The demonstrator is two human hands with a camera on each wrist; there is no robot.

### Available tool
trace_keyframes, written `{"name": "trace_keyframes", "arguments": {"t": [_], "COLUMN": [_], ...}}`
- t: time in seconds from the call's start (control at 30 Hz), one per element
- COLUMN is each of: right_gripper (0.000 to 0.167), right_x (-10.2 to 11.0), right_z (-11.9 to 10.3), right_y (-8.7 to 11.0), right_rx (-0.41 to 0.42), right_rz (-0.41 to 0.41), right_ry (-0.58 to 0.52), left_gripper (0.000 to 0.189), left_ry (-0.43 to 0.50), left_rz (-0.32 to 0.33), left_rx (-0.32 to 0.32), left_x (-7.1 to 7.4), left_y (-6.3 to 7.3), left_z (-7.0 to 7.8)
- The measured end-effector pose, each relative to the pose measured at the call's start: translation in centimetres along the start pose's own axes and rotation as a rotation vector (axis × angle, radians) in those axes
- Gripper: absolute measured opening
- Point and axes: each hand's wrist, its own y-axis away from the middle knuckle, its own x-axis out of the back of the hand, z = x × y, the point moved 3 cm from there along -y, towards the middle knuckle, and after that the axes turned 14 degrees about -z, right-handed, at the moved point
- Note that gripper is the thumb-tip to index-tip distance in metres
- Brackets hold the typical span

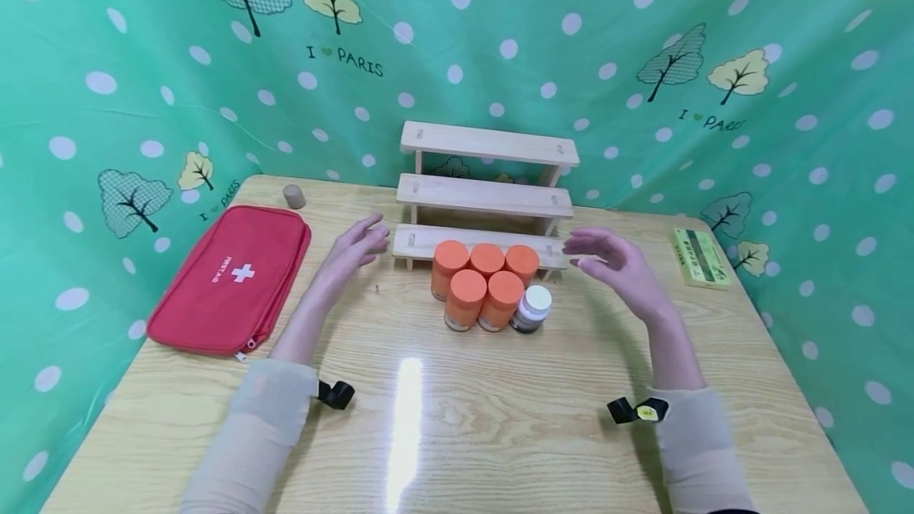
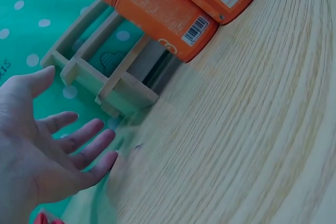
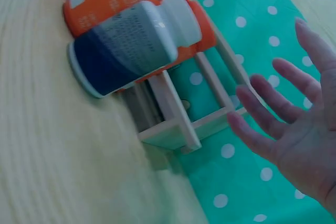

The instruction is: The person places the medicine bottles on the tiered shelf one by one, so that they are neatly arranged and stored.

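Observation:
A three-step wooden rack (image 1: 485,193) stands at the back of the table. In front of its lowest step are several orange bottles (image 1: 467,297) and one white-capped bottle (image 1: 531,308) with a dark blue lower part, all upright and close together. My left hand (image 1: 350,252) hovers left of the rack, fingers loosely spread and holding nothing; the left wrist view shows its palm side. On the other side my right hand (image 1: 614,264) is held in the air by the rack's right end, also holding nothing. Neither hand touches the bottles or the rack.
A red first aid pouch (image 1: 232,280) lies at the left, with a small grey-brown cylinder (image 1: 293,197) behind it. Near the right edge lies a green-yellow box (image 1: 702,258). A teal dotted cloth (image 1: 457,38) hangs around the table's back and sides.

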Motion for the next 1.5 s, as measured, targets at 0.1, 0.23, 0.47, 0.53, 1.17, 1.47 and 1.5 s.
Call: {"name": "trace_keyframes", "arguments": {"t": [0.1, 0.23, 0.47, 0.53, 1.17, 1.47, 1.5], "right_gripper": [0.049, 0.049, 0.047, 0.047, 0.044, 0.044, 0.044], "right_x": [-0.5, -1.1, -2.0, -2.2, -3.8, -3.9, -4.0], "right_z": [0.6, 1.0, 1.6, 1.7, 2.1, 1.9, 1.8], "right_y": [0.1, 0.0, -0.2, -0.4, -1.3, -1.4, -1.4], "right_rx": [-0.029, -0.077, -0.132, -0.136, -0.174, -0.175, -0.175], "right_rz": [-0.074, -0.171, -0.271, -0.295, -0.324, -0.303, -0.301], "right_ry": [0.006, 0.0, 0.001, 0.013, 0.109, 0.141, 0.144], "left_gripper": [0.07, 0.072, 0.07, 0.07, 0.07, 0.071, 0.071], "left_ry": [-0.014, -0.047, -0.075, -0.065, -0.084, -0.087, -0.086], "left_rz": [-0.025, -0.041, -0.042, -0.046, -0.123, -0.113, -0.108], "left_rx": [-0.003, 0.006, 0.054, 0.048, 0.031, 0.04, 0.044], "left_x": [-0.4, -0.7, -0.7, -0.7, -0.6, -0.6, -0.6], "left_y": [-0.5, -0.8, -0.9, -0.9, -1.0, -0.8, -0.8], "left_z": [0.0, -0.4, -1.2, -1.2, -1.5, -1.4, -1.5]}}
